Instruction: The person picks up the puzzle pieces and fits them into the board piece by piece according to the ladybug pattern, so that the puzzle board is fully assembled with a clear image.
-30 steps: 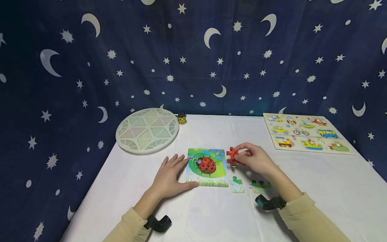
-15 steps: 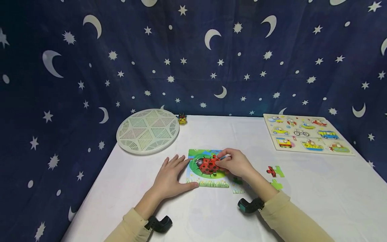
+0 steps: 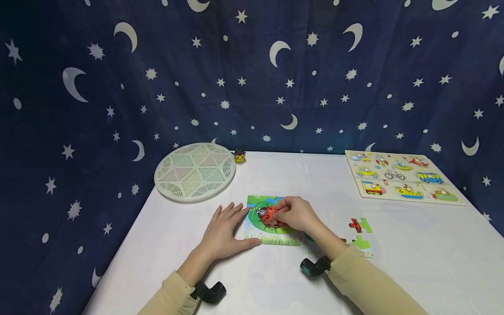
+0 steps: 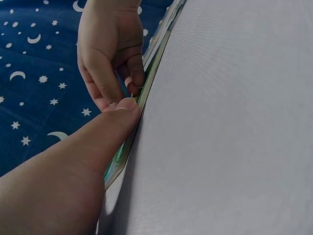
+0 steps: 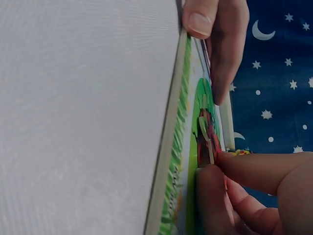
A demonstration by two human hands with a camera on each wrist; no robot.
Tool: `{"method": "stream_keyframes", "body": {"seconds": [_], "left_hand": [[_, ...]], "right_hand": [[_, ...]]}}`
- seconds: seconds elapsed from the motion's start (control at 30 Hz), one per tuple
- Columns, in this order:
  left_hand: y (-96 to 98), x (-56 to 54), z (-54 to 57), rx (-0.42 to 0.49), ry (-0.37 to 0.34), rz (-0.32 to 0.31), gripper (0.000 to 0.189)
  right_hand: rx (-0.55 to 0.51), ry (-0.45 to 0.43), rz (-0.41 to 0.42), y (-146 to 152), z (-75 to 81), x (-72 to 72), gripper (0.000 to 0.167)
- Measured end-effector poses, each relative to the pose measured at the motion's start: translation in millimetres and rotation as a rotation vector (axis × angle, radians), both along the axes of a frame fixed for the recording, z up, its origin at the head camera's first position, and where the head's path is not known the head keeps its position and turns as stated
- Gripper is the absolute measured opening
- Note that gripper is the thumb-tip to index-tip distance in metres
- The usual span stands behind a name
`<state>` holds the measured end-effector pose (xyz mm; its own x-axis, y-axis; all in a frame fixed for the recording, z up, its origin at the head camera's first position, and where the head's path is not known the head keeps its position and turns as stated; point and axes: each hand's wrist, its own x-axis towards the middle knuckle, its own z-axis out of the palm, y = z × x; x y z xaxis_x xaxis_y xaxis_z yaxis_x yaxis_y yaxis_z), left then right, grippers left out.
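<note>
A square ladybug puzzle board (image 3: 275, 242) lies on the white table, its picture facing up. At its left side my left hand (image 3: 221, 236) steadies it, fingers spread and thumb at the lower edge. My right hand (image 3: 299, 214) is over the board's right part. Between thumb and fingers it pinches a red puzzle piece (image 5: 207, 133), which in the right wrist view stands tilted on or just over the ladybug picture; whether it touches cannot be told. The right hand and forearm hide part of the board and some loose pieces.
Loose puzzle pieces (image 3: 360, 225) lie right of the right forearm, with a green piece (image 3: 360, 242) nearer me. A round perforated board (image 3: 194, 170) stands back left beside a small yellow toy (image 3: 239, 156). A vehicle puzzle board (image 3: 401, 177) lies back right. A starry curtain (image 3: 252, 87) closes the back.
My right hand has carried the red piece leftward from beside the board to over the ladybug picture. The left hand stays at the board's left edge.
</note>
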<state>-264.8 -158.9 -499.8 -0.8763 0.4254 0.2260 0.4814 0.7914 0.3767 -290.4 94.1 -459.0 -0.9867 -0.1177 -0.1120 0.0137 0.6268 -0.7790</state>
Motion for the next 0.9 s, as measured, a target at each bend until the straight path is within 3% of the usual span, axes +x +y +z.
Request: {"method": "stream_keyframes", "body": {"seconds": [0.5, 0.9], "left_hand": [[0.9, -0.4, 0.6, -0.007, 0.005, -0.005, 0.098], [0.0, 0.2, 1.8, -0.008, -0.011, -0.001, 0.098]], "right_hand": [[0.242, 0.163, 0.063, -5.0, 2.0, 2.5, 0.012], [0.329, 0.245, 0.084, -8.1, 1.2, 8.4, 0.015]]}}
